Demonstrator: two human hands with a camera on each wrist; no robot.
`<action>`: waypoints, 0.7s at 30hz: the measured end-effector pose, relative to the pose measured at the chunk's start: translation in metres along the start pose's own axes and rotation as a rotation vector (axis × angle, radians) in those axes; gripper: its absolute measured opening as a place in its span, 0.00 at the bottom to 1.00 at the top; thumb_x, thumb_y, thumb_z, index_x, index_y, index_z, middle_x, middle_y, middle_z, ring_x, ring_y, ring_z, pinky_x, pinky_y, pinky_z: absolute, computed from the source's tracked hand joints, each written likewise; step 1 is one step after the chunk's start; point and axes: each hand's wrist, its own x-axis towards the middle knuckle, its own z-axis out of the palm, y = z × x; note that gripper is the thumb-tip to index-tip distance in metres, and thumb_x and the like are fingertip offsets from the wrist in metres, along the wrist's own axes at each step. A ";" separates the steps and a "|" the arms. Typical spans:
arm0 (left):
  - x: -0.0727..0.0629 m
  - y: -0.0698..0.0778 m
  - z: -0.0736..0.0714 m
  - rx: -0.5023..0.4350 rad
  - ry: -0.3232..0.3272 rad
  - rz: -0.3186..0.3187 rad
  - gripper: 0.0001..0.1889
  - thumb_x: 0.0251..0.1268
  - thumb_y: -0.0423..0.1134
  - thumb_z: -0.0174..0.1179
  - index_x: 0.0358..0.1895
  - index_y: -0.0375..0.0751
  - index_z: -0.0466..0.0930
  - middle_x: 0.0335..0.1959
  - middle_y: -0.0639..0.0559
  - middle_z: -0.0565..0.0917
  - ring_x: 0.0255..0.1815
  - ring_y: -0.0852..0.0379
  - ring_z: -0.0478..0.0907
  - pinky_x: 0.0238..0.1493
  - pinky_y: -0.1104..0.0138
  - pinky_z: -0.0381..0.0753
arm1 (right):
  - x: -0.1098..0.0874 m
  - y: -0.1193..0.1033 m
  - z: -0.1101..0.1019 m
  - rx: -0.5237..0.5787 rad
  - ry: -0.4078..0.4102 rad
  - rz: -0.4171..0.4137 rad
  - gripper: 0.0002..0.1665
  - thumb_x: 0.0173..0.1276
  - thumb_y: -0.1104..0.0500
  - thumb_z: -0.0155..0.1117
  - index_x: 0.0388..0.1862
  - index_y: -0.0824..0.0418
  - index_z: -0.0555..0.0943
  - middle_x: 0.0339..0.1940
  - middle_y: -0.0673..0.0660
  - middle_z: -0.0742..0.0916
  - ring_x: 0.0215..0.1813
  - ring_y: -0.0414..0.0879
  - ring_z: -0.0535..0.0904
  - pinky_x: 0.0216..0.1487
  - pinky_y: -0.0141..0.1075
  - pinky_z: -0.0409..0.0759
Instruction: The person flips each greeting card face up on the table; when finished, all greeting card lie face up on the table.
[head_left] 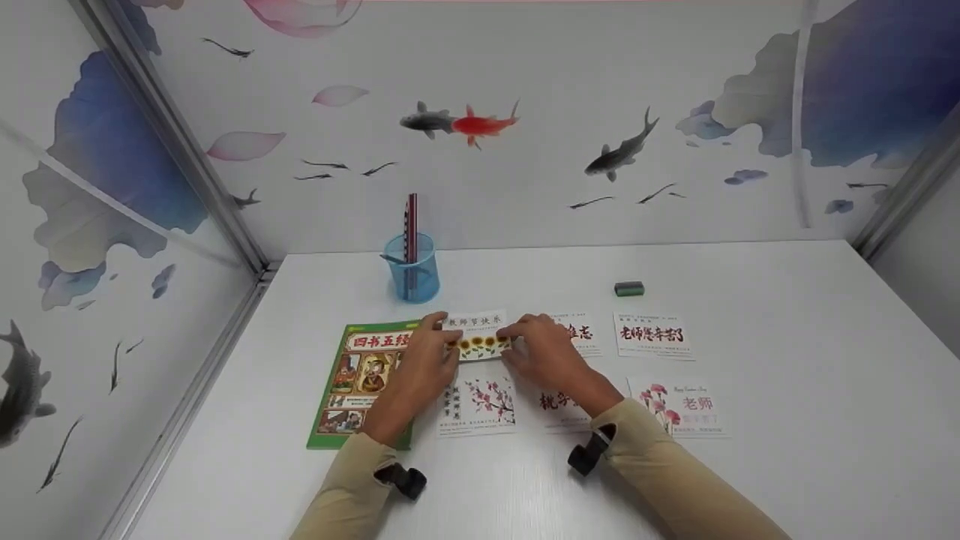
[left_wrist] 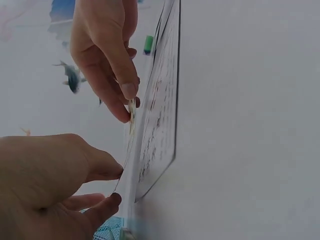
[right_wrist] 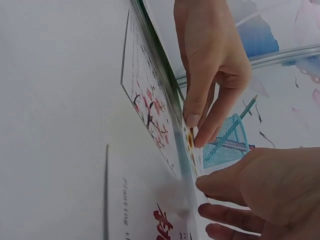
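Both hands hold a card with a row of sunflowers (head_left: 480, 346) by its opposite ends. My left hand (head_left: 426, 358) pinches its left end between thumb and fingers, beside a green-edged book (head_left: 360, 397). At the other end my right hand (head_left: 551, 352) pinches the card and partly covers a red-lettered card (head_left: 585, 334) behind it. In the left wrist view the card is seen nearly edge-on between the left hand (left_wrist: 55, 185) and the right hand (left_wrist: 107, 55). Nearer to me lie a plum-blossom card (head_left: 480, 405) and another red-lettered card (head_left: 559, 403), partly hidden by the right wrist.
A blue mesh pen cup (head_left: 416, 281) with pencils stands at the back left. A small green and grey block (head_left: 628, 289) lies behind the cards. To the right are a red-lettered card (head_left: 654, 336) and a carnation card (head_left: 682, 409). Printed panels rise at the back and sides.
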 end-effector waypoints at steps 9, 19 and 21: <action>-0.008 0.000 0.003 0.055 -0.068 -0.014 0.13 0.79 0.29 0.61 0.60 0.31 0.87 0.72 0.31 0.79 0.78 0.32 0.72 0.82 0.42 0.68 | -0.003 0.000 0.001 -0.047 -0.063 -0.004 0.20 0.74 0.58 0.71 0.63 0.59 0.89 0.58 0.61 0.88 0.62 0.61 0.79 0.60 0.58 0.75; -0.002 0.007 0.000 0.070 -0.059 -0.026 0.18 0.81 0.32 0.61 0.67 0.33 0.83 0.75 0.34 0.78 0.79 0.35 0.72 0.82 0.45 0.70 | -0.002 0.006 -0.004 0.008 -0.014 0.000 0.23 0.77 0.57 0.69 0.68 0.60 0.85 0.62 0.62 0.86 0.66 0.61 0.79 0.64 0.59 0.74; 0.000 0.010 -0.002 0.089 -0.031 -0.020 0.19 0.81 0.35 0.61 0.70 0.36 0.81 0.75 0.35 0.78 0.79 0.36 0.73 0.80 0.45 0.74 | -0.001 0.009 -0.008 0.024 0.022 0.000 0.24 0.78 0.57 0.69 0.69 0.60 0.84 0.63 0.63 0.86 0.65 0.61 0.80 0.65 0.60 0.75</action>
